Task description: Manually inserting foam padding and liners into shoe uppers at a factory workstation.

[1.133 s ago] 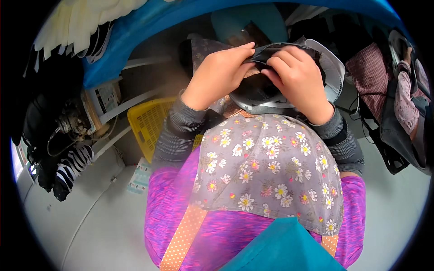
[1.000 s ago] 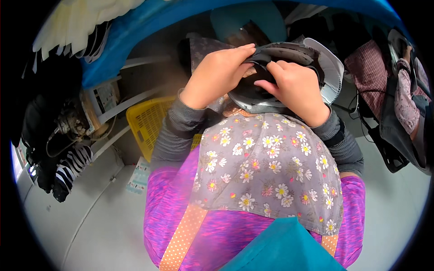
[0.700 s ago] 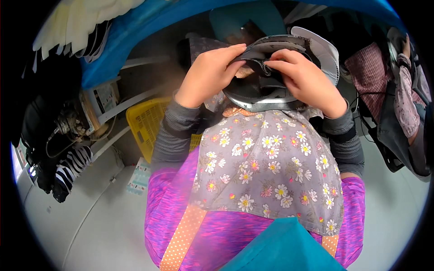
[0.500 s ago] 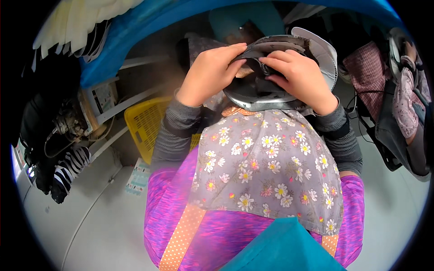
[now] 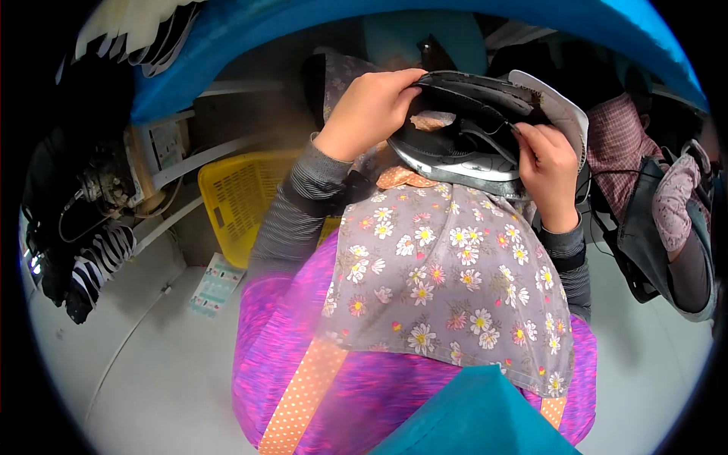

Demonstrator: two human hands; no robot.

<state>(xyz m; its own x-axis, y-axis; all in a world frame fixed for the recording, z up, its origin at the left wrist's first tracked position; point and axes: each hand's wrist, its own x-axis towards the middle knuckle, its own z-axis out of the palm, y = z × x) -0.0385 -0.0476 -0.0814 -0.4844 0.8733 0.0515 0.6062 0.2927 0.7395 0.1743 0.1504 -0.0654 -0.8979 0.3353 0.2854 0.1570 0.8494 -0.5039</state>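
Observation:
Over my lap is what looks like a dark fabric cap point(image 5: 447, 152), its open inside facing up and a white curved brim-like piece point(image 5: 565, 114) along its right side. My left hand point(image 5: 369, 110) is closed, pinching the cap's far left edge between thumb and fingers. At the right inner side, the fingertips of my right hand point(image 5: 550, 167) are closed on the cap's dark inner band. A small patch of orange dotted cloth shows through the opening. Folds hide part of the inside.
A grey flowered apron point(image 5: 447, 265) covers my lap. To the left stand a yellow plastic basket point(image 5: 235, 197) and machinery point(image 5: 114, 178) under a bench. Blue cloth point(image 5: 303, 26) hangs across the far side. At the right, another person's sleeved arm point(image 5: 671, 205) shows.
My right hand has moved from the middle of the opening to its right inner edge. The cap gapes wider. My left hand keeps its hold on the far left edge.

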